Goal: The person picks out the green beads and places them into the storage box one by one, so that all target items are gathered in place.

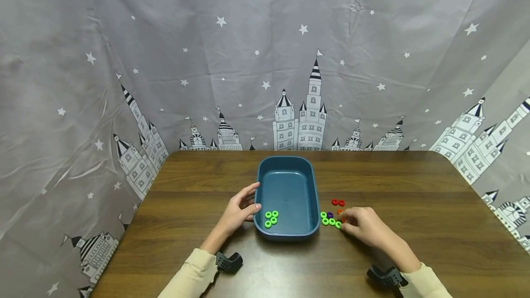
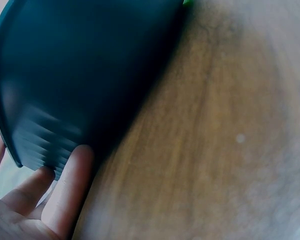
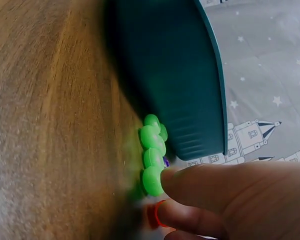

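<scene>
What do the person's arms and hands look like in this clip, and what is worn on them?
Both hands are bare, with no gloves or rings visible. The left hand and the right hand each come out of a long cream-coloured fabric sleeve that ends just short of the wrist. A small black camera mount is strapped at each wrist, the right one likewise black.

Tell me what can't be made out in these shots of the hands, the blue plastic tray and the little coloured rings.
- Head view: the right hand covers some orange rings, so their count is hidden.
- Right wrist view: a purple ring is nearly hidden behind the green rings; the tray's inside is unseen.
- Left wrist view: the dark blue plastic tray is blurred; the left hand is cut off by the frame edge.
</scene>
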Tool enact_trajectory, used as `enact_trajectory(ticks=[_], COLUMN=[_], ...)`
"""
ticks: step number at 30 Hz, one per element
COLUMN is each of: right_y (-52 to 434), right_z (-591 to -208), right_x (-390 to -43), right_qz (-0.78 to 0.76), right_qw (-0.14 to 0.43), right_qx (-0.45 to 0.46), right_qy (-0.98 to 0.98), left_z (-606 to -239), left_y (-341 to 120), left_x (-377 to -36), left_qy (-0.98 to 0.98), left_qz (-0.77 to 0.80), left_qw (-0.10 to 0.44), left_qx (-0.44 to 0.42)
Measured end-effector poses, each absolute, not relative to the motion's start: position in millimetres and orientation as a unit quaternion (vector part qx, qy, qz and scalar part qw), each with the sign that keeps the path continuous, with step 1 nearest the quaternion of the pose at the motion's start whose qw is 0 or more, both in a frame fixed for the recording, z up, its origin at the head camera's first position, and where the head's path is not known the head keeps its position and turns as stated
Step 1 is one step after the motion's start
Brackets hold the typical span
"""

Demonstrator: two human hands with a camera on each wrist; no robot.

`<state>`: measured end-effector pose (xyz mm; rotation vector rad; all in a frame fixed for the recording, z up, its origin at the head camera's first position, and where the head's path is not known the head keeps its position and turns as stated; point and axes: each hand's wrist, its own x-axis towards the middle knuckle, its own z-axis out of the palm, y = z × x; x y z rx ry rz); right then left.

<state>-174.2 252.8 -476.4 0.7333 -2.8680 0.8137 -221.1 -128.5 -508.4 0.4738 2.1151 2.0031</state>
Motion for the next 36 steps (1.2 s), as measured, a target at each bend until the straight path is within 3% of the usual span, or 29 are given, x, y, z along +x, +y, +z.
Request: enact_trajectory(ticks=[30,36], right_y=[249.5,250.4], right_z=[-483.2,-476.4], right_x=[-174.0,-177.8], right_qz=[0.249,0.245], right_qw=[0.040,0.067], right_qx=[0.257,0.249], right_qy=[-0.933,-0.935], left_z=[-507.9,-509.1], left_y=[-127.8,-128.2], left_x=[-220.4,-220.9], left_qy=[0.715,0.712], left_qz=[0.675,0.677], left_qw=[0.099,0.097], left_qx=[0.155,0.160])
